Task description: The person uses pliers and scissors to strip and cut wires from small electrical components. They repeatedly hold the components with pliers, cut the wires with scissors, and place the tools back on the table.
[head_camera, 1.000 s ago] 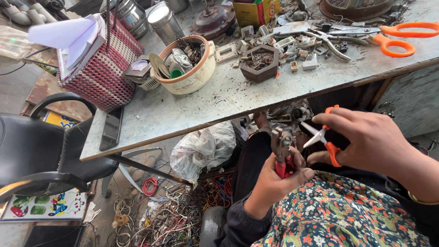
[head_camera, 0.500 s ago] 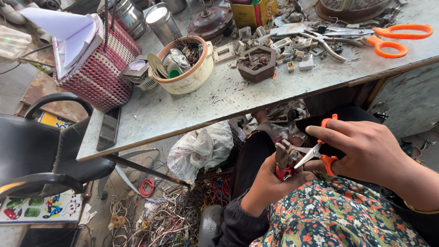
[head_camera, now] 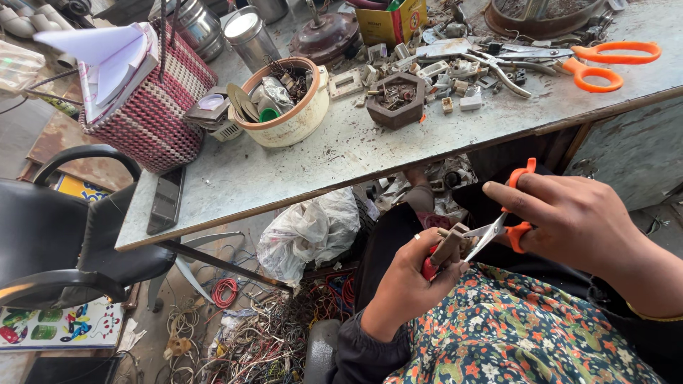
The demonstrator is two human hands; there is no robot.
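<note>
A small beige and red part (head_camera: 445, 250) is gripped in the left hand (head_camera: 413, 281) over the lap, below the worktop (head_camera: 341, 160) edge. Orange-handled scissors (head_camera: 506, 226) are clamped in the right hand (head_camera: 569, 220), blades open, tips touching the part. On the worktop: a bowl (head_camera: 284, 107) of scrap, a woven basket (head_camera: 153, 114), second scissors (head_camera: 569, 64). A plastic bag (head_camera: 309, 231) and tangled wires (head_camera: 263, 334) are seen on the floor.
</note>
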